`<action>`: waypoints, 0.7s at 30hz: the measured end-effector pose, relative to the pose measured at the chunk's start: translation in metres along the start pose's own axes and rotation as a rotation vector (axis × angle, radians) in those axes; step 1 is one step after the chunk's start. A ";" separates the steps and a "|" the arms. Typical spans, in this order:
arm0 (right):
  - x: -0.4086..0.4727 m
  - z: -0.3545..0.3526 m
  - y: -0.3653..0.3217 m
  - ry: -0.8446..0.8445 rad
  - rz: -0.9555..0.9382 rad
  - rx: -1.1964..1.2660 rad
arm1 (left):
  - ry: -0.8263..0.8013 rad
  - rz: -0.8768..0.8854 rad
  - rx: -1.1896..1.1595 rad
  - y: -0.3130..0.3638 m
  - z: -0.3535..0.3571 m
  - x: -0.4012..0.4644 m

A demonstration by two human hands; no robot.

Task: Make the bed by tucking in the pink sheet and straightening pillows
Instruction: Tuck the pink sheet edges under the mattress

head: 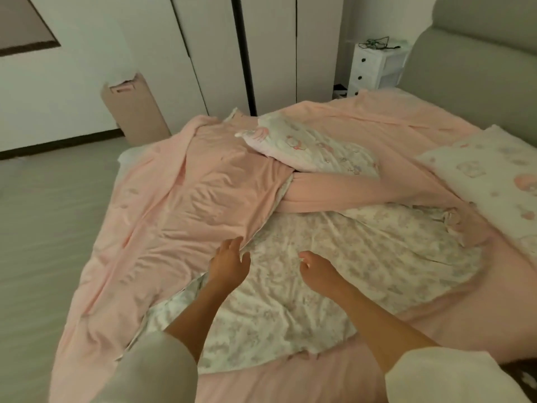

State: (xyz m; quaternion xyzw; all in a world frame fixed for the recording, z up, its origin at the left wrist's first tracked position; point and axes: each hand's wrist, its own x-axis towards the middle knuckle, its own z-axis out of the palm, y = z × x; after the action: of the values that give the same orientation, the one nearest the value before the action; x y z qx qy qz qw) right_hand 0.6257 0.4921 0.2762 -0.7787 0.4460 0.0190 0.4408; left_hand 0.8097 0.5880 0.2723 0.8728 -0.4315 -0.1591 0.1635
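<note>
A rumpled pink sheet [174,205] covers the bed's left half, bunched into folds. A white patterned quilt [305,271] lies crumpled in the middle. One white cartoon-print pillow [313,149] lies askew at the bed's centre back; another pillow [488,181] rests at the right near the headboard. My left hand [229,263] hovers with fingers spread at the seam where the pink sheet meets the quilt. My right hand [316,269] is over the quilt, fingers loosely curled, holding nothing.
A grey padded headboard [465,68] stands at the right. A white drawer unit [374,68] sits beside it, white wardrobe doors [267,48] behind the bed. A tall cardboard box [133,112] stands on the floor by the bed's far left corner.
</note>
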 end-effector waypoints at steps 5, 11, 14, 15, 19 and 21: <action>-0.017 0.038 -0.034 -0.064 -0.084 0.006 | 0.033 -0.114 -0.012 -0.044 -0.026 -0.051; -0.047 0.099 -0.037 -0.192 -0.048 -0.092 | -0.023 -0.212 -0.057 -0.104 -0.030 -0.119; -0.056 0.129 -0.061 -0.216 -0.050 -0.142 | -0.023 -0.251 -0.088 -0.144 -0.044 -0.149; -0.058 0.142 -0.075 -0.225 -0.066 -0.148 | -0.016 -0.281 -0.092 -0.161 -0.053 -0.159; -0.061 0.202 -0.139 -0.244 -0.160 -0.141 | 0.040 -0.346 -0.092 -0.232 -0.091 -0.184; -0.064 0.239 -0.176 -0.254 -0.195 -0.149 | 0.076 -0.350 -0.097 -0.275 -0.112 -0.194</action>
State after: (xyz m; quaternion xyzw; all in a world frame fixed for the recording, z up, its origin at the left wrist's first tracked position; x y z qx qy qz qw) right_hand 0.7997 0.7411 0.2752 -0.8401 0.3063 0.1074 0.4345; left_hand 0.9371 0.9188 0.2833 0.9311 -0.2583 -0.1726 0.1912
